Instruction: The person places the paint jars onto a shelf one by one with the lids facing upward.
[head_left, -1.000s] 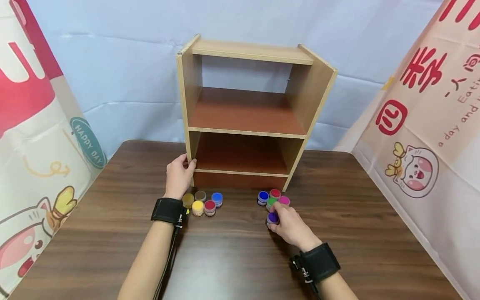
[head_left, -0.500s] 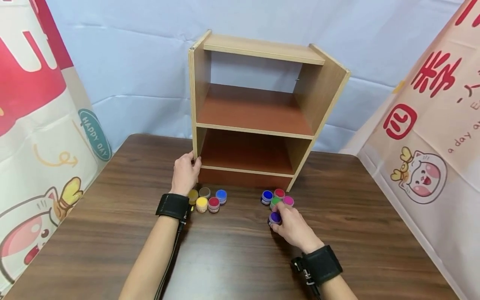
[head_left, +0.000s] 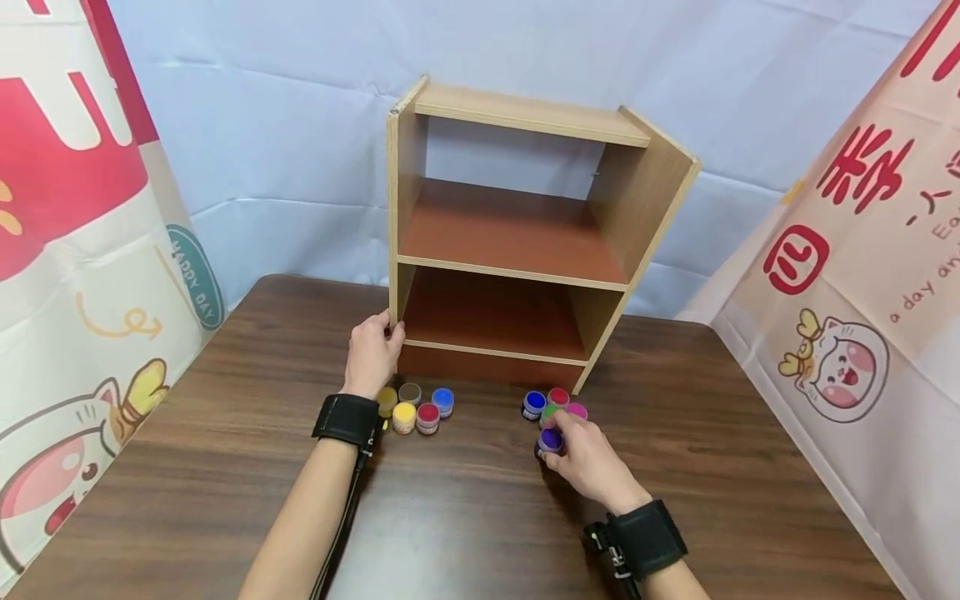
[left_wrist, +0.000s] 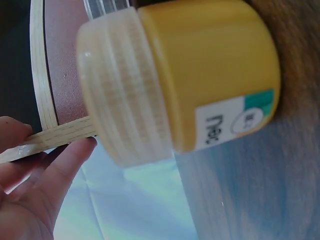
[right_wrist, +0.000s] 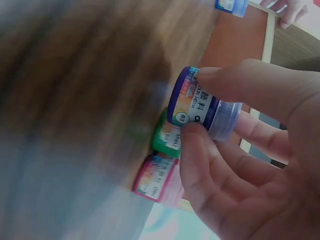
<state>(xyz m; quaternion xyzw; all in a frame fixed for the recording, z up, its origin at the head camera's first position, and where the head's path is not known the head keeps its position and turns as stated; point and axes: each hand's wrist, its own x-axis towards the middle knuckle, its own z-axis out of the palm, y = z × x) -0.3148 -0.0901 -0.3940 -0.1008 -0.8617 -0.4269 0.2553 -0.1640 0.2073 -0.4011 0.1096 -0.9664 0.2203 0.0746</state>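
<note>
My left hand [head_left: 372, 354] grips the front edge of the left side panel of a small wooden shelf unit [head_left: 513, 271], low down, thumb on the inner side. In the left wrist view a yellow paint jar [left_wrist: 215, 70] with a clear ribbed lid fills the foreground. Near the unit's right foot, my right hand [head_left: 596, 458] pinches a purple paint jar [right_wrist: 197, 100] between thumb and fingers. Just beyond that jar stand a green paint jar [right_wrist: 167, 135] and a pink paint jar [right_wrist: 157, 177], both partly covered by the hand in the head view.
Blue [head_left: 534, 403] and red [head_left: 558, 397] jars complete the right cluster. By the left hand, several more jars stand together, among them a red jar [head_left: 428, 418] and a light blue jar [head_left: 443, 402]. All this sits on a brown wood-grain table [head_left: 465, 517]; pale cloth [head_left: 300, 150] hangs behind.
The head view has shifted slightly, so the shelf unit appears a little farther right. Both hands keep their holds, and the purple jar stays in nearly the same spot beside its cluster.
</note>
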